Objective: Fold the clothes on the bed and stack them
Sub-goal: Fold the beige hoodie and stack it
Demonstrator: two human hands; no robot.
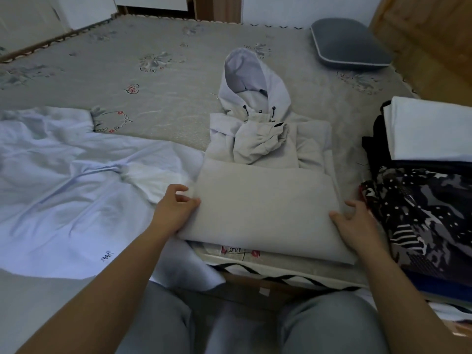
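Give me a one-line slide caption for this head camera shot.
Both hands, left and right, grip the folded hoodie on the bed, beside a stack of clothes.

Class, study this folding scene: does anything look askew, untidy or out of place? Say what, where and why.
The pale blue garment lies crumpled and unfolded to the left of the hoodie. The hoodie is only half folded: its hood sticks out flat beyond the fold, and a bunched sleeve lies across its chest.
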